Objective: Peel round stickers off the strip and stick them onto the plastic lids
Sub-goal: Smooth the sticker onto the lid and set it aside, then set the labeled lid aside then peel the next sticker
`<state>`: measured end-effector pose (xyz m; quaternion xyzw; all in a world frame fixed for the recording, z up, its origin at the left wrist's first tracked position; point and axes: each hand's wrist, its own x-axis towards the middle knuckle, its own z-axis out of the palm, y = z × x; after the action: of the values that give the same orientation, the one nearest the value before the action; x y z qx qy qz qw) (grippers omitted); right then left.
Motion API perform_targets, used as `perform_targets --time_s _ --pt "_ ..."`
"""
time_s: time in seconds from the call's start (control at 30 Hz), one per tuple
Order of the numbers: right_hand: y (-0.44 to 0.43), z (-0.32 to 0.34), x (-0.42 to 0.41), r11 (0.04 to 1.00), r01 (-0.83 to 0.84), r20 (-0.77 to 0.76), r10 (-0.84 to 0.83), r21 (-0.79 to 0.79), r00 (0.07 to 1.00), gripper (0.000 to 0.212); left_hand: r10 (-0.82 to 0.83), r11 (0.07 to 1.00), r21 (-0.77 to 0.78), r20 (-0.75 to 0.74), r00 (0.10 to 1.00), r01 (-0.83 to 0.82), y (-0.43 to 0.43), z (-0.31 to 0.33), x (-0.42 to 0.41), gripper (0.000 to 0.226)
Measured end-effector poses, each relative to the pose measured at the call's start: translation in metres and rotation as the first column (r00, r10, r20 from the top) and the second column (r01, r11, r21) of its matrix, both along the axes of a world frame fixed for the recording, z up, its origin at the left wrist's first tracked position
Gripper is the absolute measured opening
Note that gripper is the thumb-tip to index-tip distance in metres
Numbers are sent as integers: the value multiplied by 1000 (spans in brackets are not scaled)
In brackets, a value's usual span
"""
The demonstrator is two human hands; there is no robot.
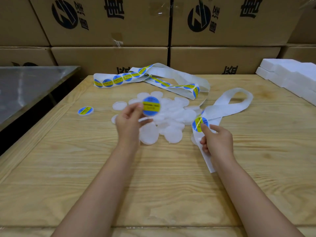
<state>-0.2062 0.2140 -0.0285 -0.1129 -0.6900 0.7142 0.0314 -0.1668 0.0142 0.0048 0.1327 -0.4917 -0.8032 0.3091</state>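
The left hand (127, 119) pinches a stickered lid (151, 106) by its lower left edge between thumb and fingers. It holds the lid tilted up, just above the pile of lids (172, 117); the hand is slightly blurred. The lid's face carries 1 round blue label with a yellow band.

The right hand (217, 139) grips the strip (222, 106), its lower fingers curled round the white backing. 1 fingertip rests on the lower edge of a sticker (199, 124) that sits on the strip just above the hand. Whether that sticker is partly lifted cannot be told. From the hand the backing loops away to the right and back across the wooden table (153, 185). The far part of it, lined with more blue-and-yellow labels, lies behind the pile.

The translucent white lids lie heaped mid-table between the 2 hands. 1 labelled lid (85, 111) lies flat on its own, well to the left of the pile.

Cardboard boxes (109, 55) are stacked along the back. White foam blocks (290, 74) lie at the right edge, and a metal table (25, 89) stands to the left.
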Motion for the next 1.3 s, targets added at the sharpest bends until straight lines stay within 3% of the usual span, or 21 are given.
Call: perform_targets --time_s 0.1,0.27,0.4,0.6,0.67,0.73,0.83,0.97,1.07,1.17,1.23,1.3 --pt "6 0 -2 1000 -13 30 13 2 999 14 268 960 -92 49 962 -263 -52 -1 2 15" --pt "12 4 -3 996 -82 52 80 33 995 22 530 848 -182 295 795 -498 -126 -28 12 17" --pt "14 5 -3 995 -88 32 87 42 996 22 551 831 -342 402 731 -438 -155 -44 13 31" --pt "10 5 -1 991 -109 4 109 72 994 21 630 741 -591 447 636 -319 -159 -44 11 46" --pt "9 5 -1 989 -116 6 116 93 993 21 663 680 -692 442 604 -240 -155 -42 12 47" --pt "9 5 -1 987 -124 11 124 98 992 22 729 558 -805 357 584 -204 -146 -39 14 45" --pt "9 7 0 987 -143 21 142 77 990 24 736 379 -877 91 671 -296 -115 -25 12 33" --pt "8 10 1 986 -157 22 156 52 988 32 410 294 -901 -183 893 -320 -36 -7 9 29" --pt "7 9 3 981 -180 -5 181 68 983 37 115 202 -963 -155 981 -175 33 -17 10 30" --pt "4 8 6 976 -217 -65 219 35 974 40 51 66 -997 29 998 26 70 -33 5 47" --pt "3 8 8 969 -245 -100 243 -5 965 41 67 64 -992 111 992 107 73 -41 0 50" --pt "3 10 9 962 -272 -128 267 -21 955 42 44 122 -988 106 993 100 71 -44 -1 43"
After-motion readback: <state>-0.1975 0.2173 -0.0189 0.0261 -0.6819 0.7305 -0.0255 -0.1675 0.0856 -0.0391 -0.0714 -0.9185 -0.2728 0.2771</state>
